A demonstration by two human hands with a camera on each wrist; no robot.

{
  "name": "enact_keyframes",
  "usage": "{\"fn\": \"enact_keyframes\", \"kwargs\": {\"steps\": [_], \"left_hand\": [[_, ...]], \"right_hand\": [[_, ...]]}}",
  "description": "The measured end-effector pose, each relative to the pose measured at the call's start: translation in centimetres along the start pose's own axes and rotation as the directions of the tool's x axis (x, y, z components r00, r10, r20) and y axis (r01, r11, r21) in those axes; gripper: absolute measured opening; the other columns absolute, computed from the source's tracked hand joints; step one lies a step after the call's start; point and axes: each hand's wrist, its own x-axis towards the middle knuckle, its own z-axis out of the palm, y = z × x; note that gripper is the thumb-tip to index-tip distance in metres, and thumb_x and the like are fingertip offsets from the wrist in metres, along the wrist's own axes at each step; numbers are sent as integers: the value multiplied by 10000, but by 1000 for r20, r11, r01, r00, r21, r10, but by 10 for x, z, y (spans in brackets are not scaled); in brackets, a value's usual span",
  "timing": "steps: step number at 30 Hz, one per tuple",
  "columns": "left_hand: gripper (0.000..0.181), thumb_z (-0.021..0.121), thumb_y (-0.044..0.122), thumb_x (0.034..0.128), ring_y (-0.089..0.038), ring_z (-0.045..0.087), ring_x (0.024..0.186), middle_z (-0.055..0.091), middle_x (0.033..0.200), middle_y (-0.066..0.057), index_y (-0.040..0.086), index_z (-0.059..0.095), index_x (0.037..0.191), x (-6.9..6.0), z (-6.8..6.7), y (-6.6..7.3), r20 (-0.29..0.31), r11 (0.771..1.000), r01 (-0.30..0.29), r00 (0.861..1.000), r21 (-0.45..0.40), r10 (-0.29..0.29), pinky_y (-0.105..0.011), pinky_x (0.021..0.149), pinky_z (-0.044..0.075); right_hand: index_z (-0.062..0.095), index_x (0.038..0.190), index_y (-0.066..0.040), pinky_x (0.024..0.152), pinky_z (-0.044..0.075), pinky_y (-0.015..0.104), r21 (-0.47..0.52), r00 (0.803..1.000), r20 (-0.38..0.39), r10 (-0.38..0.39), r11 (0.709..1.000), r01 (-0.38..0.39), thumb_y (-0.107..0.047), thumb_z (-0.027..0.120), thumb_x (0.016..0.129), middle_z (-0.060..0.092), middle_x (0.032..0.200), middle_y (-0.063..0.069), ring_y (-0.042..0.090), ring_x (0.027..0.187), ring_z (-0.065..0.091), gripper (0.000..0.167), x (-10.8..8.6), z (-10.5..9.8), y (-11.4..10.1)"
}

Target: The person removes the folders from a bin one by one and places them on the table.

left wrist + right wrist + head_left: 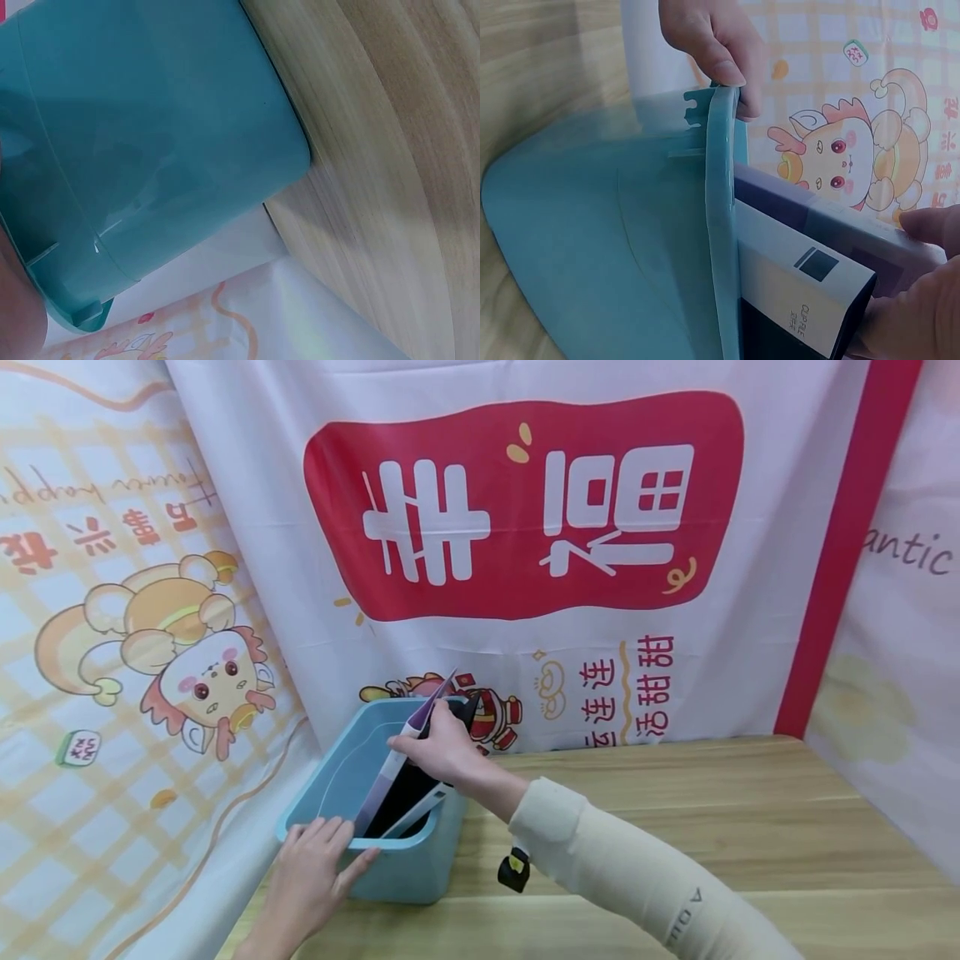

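Note:
A blue plastic bin [408, 881] stands on the wooden table, its side filling much of the left wrist view [172, 120]. The left hand [307, 868] grips the bin's near rim, fingers over the edge and thumb along the outside. Inside the bin, a purple and white file box [389, 766] leans, its upper part pinched between thumb and fingers of the right hand [442, 745]. Beside it is a black and white file box [802, 281], labelled "CLIP FILE" in the right wrist view, partly hidden by the rim and the right hand.
The wooden tabletop [675, 827] extends to the right of the bin. Printed white cloths hang behind and at both sides, one with a large red patch [517, 510]. A small black object [513, 870] is at the right sleeve's cuff.

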Motion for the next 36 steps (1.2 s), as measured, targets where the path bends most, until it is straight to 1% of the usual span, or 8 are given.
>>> {"fn": "enact_keyframes", "kwargs": {"steps": [4,5,9,16,20,25,30,36], "left_hand": [[376,708,504,918,-110,404,698,409,770,110,199,501,846,-1,0,-1,0,1000,0,1000,4,0,-392,719,360],[376,708,504,918,-110,404,699,409,771,110,199,500,846,-1,1,-1,1,1000,-2,1000,4,2,-391,720,358],[378,708,504,918,-103,386,692,396,766,115,207,489,836,-2,1,-1,3,1000,0,1000,5,0,-383,713,348],[389,710,501,919,-88,343,678,353,752,124,217,463,819,-2,0,-2,-11,1000,-5,1000,-5,5,-369,701,328],[409,708,504,919,-79,304,667,314,743,130,223,432,805,-2,0,-1,-22,1000,-8,1000,-11,8,-358,694,310],[438,710,503,919,-69,266,647,285,731,136,233,390,789,-1,-1,-1,-21,1000,-7,1000,-14,6,-347,687,290],[449,711,502,918,-63,247,642,271,728,139,238,373,786,-1,-1,-1,-17,1000,-3,1000,-14,3,-339,686,278],[449,709,504,920,-60,254,642,274,727,140,239,374,784,-1,-2,-1,-20,1000,-4,1000,-16,4,-334,683,273]], "right_hand": [[477,1279,-81,844,588,390,57,1000,27,13,998,-15,-256,781,924,635,1092,79,218,986,697,499,1,3,-1],[481,1266,-81,821,594,378,75,999,34,19,997,-22,-235,783,923,635,1088,85,225,971,708,482,1,3,-1],[474,1289,-74,792,599,366,116,998,45,36,992,-41,-184,781,923,623,1133,111,235,993,713,491,2,6,-2],[455,1318,-73,788,600,379,153,998,30,52,987,-56,-162,776,925,614,1159,128,240,1006,707,515,3,11,-4],[451,1318,-80,776,603,382,152,998,20,51,987,-54,-158,772,927,614,1152,124,229,988,707,512,4,15,-5],[455,1312,-77,752,605,357,121,998,10,58,991,-59,-170,771,929,616,1118,109,221,956,711,505,4,15,-6],[501,1266,-74,750,604,348,107,998,14,62,992,-63,-177,761,936,610,1111,93,239,956,713,433,3,15,-7],[553,1232,-40,748,604,347,106,998,8,61,992,-62,-169,736,953,642,1077,107,272,966,723,357,2,18,-8]]}}
